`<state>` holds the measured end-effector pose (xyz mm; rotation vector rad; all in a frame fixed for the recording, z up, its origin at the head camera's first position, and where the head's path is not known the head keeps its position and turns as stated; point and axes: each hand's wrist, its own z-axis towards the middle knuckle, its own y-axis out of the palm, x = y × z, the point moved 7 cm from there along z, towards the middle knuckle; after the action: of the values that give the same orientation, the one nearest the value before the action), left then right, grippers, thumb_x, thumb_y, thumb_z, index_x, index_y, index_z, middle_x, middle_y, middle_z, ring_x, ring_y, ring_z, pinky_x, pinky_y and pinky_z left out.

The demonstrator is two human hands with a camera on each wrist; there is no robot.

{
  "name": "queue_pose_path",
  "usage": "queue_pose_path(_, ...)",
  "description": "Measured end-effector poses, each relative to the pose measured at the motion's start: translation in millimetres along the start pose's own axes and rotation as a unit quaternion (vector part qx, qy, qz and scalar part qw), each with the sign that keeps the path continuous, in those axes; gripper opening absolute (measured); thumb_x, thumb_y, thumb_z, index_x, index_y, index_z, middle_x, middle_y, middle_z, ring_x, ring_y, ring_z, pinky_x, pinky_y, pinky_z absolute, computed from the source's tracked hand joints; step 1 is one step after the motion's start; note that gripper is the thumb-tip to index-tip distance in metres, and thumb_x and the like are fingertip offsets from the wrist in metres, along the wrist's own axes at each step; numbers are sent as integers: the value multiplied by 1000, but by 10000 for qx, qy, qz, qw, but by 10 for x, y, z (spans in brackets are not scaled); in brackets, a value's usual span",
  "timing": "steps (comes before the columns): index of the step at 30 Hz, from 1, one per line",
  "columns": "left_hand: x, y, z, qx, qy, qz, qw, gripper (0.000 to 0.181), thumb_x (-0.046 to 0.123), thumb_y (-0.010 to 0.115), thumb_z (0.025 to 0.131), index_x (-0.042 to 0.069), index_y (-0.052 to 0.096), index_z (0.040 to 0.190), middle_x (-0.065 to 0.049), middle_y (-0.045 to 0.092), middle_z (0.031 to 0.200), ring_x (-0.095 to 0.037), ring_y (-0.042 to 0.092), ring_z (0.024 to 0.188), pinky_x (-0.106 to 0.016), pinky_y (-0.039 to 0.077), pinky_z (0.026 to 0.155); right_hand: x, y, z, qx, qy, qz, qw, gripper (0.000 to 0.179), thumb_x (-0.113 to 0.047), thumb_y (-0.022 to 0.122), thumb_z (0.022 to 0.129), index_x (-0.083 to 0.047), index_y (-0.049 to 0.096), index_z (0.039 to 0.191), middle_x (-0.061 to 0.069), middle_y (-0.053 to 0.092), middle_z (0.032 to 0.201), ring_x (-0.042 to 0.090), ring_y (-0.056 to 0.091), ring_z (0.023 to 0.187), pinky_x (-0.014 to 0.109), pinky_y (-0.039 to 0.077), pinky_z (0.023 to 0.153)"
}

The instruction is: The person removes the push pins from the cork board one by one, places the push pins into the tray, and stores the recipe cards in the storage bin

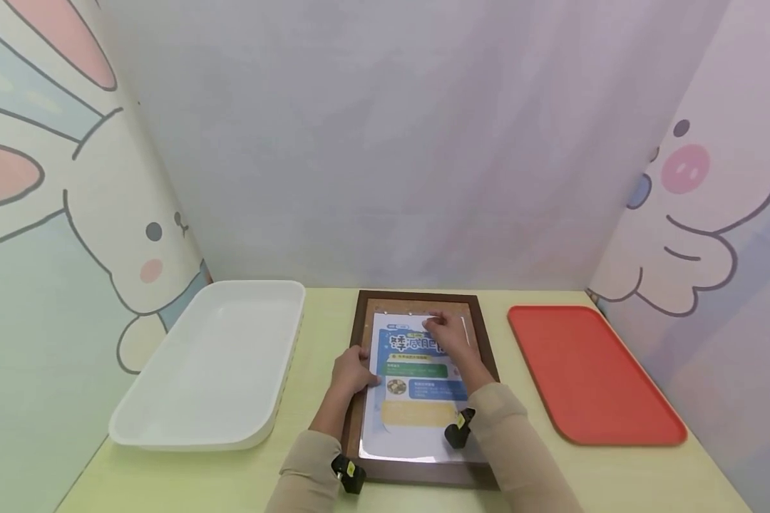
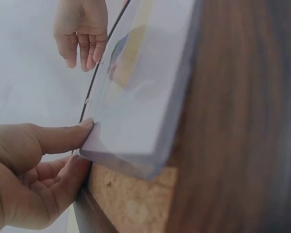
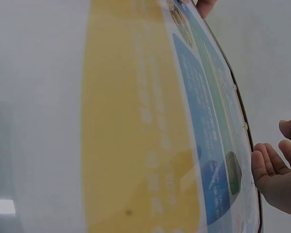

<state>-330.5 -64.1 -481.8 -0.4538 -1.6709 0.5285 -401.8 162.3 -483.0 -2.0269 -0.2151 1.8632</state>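
A printed poster (image 1: 417,391) with blue, green and yellow blocks lies under a clear sheet (image 1: 385,449) on a cork-backed picture frame (image 1: 420,472). My left hand (image 1: 351,370) is at the frame's left side, its thumb at the sheet's edge and its fingers by the frame's border. Up at the poster's top right, my right hand (image 1: 452,336) has its fingertips close to the sheet's upper edge. The right wrist view shows the right hand (image 3: 281,170) with thumb and fingers apart. Small clips or pins (image 1: 411,313) show along the top.
On the left stands a deep white tray (image 1: 199,434). A flat red tray (image 1: 597,377) lies to the right, both on a pale yellow table (image 1: 321,320). Cartoon-printed curtains (image 1: 385,142) enclose the back and sides.
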Motion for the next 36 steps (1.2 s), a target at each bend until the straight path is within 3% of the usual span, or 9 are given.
queue_pose_path(4, -8, 4, 8, 12, 10, -25, 10000, 54, 1, 84, 62, -2, 58, 110, -17, 58, 97, -27, 57, 80, -31, 50, 57, -26, 20, 37, 9, -85, 226, 9997, 38, -18, 62, 90, -4, 56, 125, 11, 59, 108, 26, 54, 100, 39, 44, 86)
queue_pose_path(7, -3, 16, 21, -74, -12, 53, 10000, 56, 2, 83, 63, -1, 56, 112, -17, 58, 99, -28, 56, 82, -34, 50, 61, -51, 51, 82, -7, -166, 302, 9994, 38, -19, 63, 89, -5, 57, 124, 10, 57, 109, 26, 53, 101, 42, 42, 90)
queue_pose_path(13, 20, 45, 20, -184, -137, 209, 9995, 57, 5, 83, 65, 1, 54, 114, -18, 57, 103, -32, 54, 91, -44, 47, 80, -46, 130, 197, -61, -386, 513, 9979, 37, -18, 62, 90, -5, 57, 123, 11, 55, 111, 27, 51, 103, 41, 43, 88)
queue_pose_path(20, 15, 73, -3, -141, -80, 327, 9993, 58, 6, 84, 64, 1, 55, 114, -17, 58, 103, -32, 54, 92, -45, 47, 82, 96, 130, 206, 409, -84, 767, 9962, 29, -13, 62, 89, -3, 62, 116, 11, 58, 103, 26, 53, 96, 38, 45, 83)
queue_pose_path(27, 52, 81, 19, -87, 41, 305, 9995, 56, 6, 84, 64, 2, 55, 112, -14, 58, 98, -28, 54, 84, -38, 49, 69, 27, 142, 265, 470, -366, 5, 9982, 25, -14, 62, 89, -2, 64, 111, 12, 59, 102, 28, 54, 97, 41, 44, 85)
queue_pose_path(36, -20, 24, 5, -86, 53, 197, 9998, 53, 5, 85, 62, 2, 57, 107, -14, 58, 97, -28, 54, 82, -36, 50, 65, 89, 263, 272, 401, -179, -80, 9990, 21, -20, 61, 90, -7, 64, 106, 10, 59, 102, 26, 54, 96, 41, 44, 85)
